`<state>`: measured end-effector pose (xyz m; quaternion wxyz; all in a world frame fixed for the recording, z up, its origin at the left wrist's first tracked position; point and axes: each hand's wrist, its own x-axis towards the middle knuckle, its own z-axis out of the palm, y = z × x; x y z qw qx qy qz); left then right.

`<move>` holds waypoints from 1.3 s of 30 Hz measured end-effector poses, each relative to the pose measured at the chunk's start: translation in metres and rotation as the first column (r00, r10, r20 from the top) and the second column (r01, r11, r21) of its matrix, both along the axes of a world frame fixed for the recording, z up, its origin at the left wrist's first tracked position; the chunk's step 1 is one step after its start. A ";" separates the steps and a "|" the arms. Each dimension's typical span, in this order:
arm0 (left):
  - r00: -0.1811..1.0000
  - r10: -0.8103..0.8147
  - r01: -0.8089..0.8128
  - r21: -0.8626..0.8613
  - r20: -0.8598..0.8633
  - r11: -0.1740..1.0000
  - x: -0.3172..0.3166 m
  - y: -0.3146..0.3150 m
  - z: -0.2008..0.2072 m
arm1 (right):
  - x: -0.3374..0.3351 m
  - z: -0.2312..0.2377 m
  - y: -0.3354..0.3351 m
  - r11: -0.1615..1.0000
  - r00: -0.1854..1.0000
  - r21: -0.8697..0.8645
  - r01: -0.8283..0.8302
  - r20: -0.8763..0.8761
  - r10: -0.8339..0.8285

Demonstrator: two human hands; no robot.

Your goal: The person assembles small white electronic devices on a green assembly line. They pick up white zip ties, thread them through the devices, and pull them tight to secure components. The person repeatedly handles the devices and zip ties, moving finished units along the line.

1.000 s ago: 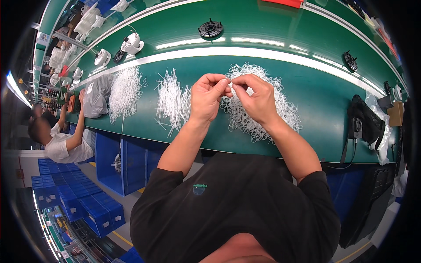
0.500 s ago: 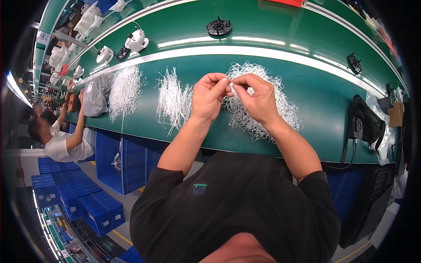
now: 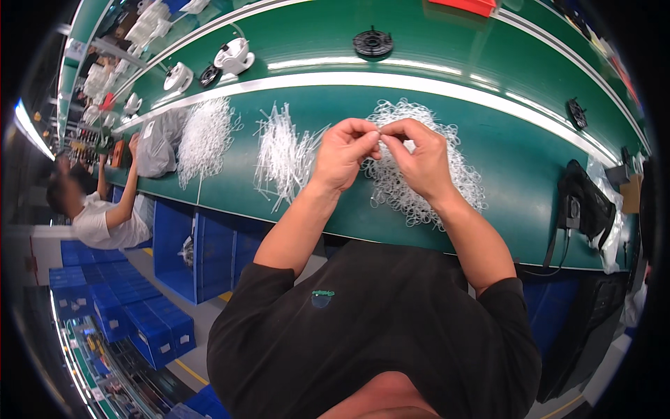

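Note:
My left hand [image 3: 342, 155] and my right hand [image 3: 423, 157] meet fingertip to fingertip above the green worktable [image 3: 516, 167]. Both are closed in a pinch on a small white cable tie, mostly hidden by the fingers. Behind and under my right hand spreads a heap of white cable ties bent into loops [image 3: 460, 178]. Just left of my left hand lies a loose pile of straight white cable ties [image 3: 279, 150]. Farther left is another pile of looped white ties [image 3: 206, 143].
A grey plastic bag [image 3: 157, 143] sits at the table's left, near a co-worker [image 3: 105, 220]. On the shelf behind stand black round parts [image 3: 373, 43], white housings [image 3: 235, 56] and a red bin [image 3: 464, 5]. A black mesh bag [image 3: 590, 199] lies right; blue crates [image 3: 150, 325] stand lower left.
The view has turned slightly, so the table and piles appear shifted a little to the right. My fingertips stay pinched together, with only small finger movement.

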<state>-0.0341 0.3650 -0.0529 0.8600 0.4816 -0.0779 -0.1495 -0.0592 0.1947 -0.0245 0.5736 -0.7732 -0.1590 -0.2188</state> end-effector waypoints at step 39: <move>0.945 -0.242 -0.299 0.880 0.220 -0.368 0.068 0.091 0.004 | 0.002 -0.004 -0.038 0.975 0.988 -0.203 0.091 -0.107 -0.114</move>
